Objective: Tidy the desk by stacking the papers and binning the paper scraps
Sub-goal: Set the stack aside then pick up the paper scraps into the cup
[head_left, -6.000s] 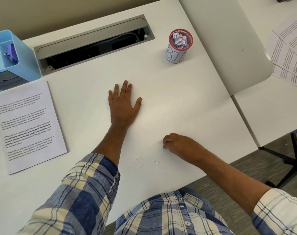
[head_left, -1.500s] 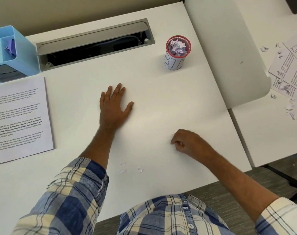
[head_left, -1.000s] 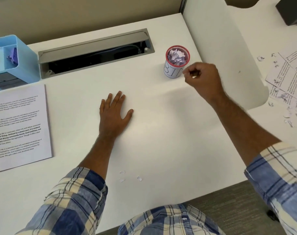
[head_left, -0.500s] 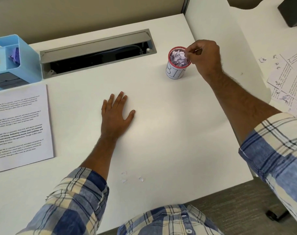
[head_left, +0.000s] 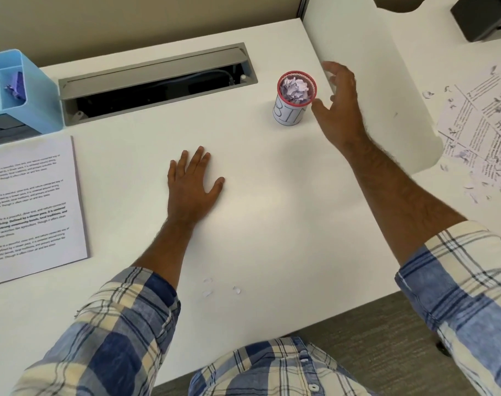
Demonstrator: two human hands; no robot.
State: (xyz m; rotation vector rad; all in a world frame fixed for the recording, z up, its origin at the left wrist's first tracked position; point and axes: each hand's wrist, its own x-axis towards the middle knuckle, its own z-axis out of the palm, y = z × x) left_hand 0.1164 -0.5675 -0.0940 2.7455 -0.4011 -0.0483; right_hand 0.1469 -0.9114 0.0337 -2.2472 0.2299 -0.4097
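— What's lying nearest on the tabletop (head_left: pixel 272 224)?
— Three paper scraps (head_left: pixel 208 292). Beyond, the left hand (head_left: pixel 190 185) is resting flat, fingers straight.
— And the right hand (head_left: pixel 339 108)?
— Hovering with fingers spread, holding nothing, beside the scrap-filled bin (head_left: pixel 293 102). Stacked papers (head_left: pixel 29 207) are sitting far left.

White table (head_left: pixel 272 224); red-rimmed bin (head_left: pixel 293 102), lilac scraps inside; light-blue organiser (head_left: pixel 35 101) far left of bin; blue-cream plaid sleeves (head_left: pixel 115 324).

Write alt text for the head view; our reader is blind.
A person's open right hand hovers beside a small bin full of scraps, while the left hand lies flat on the white desk. Three scraps remain near the front edge.
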